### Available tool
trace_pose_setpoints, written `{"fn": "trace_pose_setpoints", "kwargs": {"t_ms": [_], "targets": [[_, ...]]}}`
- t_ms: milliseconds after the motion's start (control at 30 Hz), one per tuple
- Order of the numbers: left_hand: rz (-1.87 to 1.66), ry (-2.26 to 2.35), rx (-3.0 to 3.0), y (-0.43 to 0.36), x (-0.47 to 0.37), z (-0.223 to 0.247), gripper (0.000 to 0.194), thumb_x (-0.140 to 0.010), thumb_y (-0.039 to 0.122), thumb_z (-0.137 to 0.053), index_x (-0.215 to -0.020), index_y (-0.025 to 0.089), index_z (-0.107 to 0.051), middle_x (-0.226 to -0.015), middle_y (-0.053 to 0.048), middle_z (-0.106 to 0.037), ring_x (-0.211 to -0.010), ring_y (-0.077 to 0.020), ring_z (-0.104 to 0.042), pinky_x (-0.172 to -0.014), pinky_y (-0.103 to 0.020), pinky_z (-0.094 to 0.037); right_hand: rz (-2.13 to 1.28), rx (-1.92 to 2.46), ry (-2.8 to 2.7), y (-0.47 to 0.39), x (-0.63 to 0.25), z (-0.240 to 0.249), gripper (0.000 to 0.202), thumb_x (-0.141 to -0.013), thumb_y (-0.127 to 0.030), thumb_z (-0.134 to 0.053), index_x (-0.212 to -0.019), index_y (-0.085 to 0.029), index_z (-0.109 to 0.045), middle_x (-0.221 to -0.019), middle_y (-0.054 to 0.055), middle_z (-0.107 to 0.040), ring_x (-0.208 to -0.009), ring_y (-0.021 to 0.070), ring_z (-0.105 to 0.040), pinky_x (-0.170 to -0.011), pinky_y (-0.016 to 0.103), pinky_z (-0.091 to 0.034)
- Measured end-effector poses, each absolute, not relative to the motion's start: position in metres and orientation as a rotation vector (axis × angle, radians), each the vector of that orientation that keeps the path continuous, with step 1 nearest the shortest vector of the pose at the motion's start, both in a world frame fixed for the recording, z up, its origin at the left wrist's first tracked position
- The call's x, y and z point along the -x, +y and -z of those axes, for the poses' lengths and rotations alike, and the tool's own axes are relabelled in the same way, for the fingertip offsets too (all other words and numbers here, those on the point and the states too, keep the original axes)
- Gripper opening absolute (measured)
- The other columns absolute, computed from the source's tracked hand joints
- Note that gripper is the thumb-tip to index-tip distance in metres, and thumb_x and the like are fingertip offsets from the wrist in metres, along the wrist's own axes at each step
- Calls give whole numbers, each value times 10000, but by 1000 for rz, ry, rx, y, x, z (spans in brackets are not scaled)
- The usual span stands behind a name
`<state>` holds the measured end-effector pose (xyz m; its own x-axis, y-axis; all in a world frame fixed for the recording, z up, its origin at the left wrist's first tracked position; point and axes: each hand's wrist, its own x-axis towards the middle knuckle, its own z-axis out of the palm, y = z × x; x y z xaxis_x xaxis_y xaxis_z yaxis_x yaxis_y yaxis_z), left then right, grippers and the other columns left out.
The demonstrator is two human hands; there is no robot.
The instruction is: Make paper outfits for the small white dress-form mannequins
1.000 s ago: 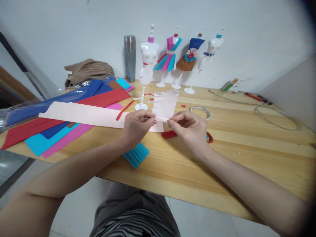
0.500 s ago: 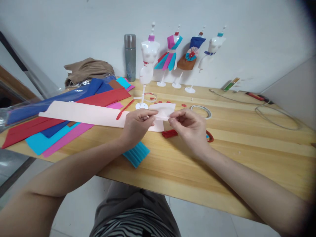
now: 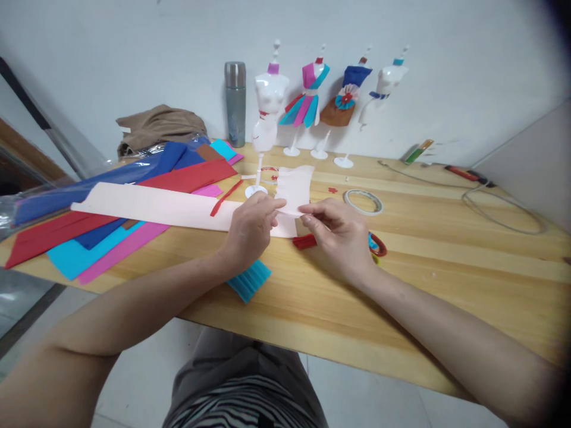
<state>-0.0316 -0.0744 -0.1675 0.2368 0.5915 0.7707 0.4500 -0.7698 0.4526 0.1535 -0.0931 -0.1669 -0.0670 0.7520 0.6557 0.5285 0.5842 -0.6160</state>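
Observation:
A small pale pink piece of crepe paper [image 3: 295, 185] stands up between my hands, its near edge pinched on both sides. My left hand [image 3: 253, 229] grips the left end of that edge between thumb and fingers. At the right end, my right hand [image 3: 339, 232] pinches the same edge. Beneath them lies a long pale pink paper strip [image 3: 165, 205]. A folded turquoise paper piece [image 3: 250, 282] rests below my left wrist. Scissors with a red handle [image 3: 379, 244] are partly hidden behind my right hand, and a red paper piece [image 3: 305, 241] lies under it.
Several mini dress forms line the wall; the nearest mannequin [image 3: 270, 107] stands just beyond my hands. A tape roll [image 3: 363, 202] lies to the right, with a cable [image 3: 414, 171] beyond. Coloured paper sheets [image 3: 102, 249], a thermos [image 3: 235, 107] and brown cloth [image 3: 160, 126] occupy the left side.
The pink paper piece has swung from nearly flat to more upright, showing more of its face. My hands have drawn slightly closer together, still pinching it.

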Motion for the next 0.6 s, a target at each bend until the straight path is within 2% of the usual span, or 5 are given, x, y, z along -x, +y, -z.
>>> {"fn": "trace_pose_setpoints", "kwargs": {"t_ms": [367, 600], "targets": [[-1534, 1061, -2128, -75, 29, 170, 220, -870, 89, -507, -929, 153, -709, -705, 14, -615, -562, -74, -589, -585, -205, -518, -334, 1089, -1627, -90, -154, 179, 100, -840, -286, -675, -914, -302, -739, -813, 19, -708, -709, 198, -644, -673, 370, -529], [-1443, 1052, -1874, -75, 27, 168, 200, -829, 67, -526, -892, 132, -704, -659, 21, -608, -522, -67, -597, -546, -188, -521, -316, 1090, -1634, -89, -154, 179, 109, -834, -273, -677, -917, -287, -746, -780, 21, -703, -680, 188, -635, -655, 362, -524]]}}
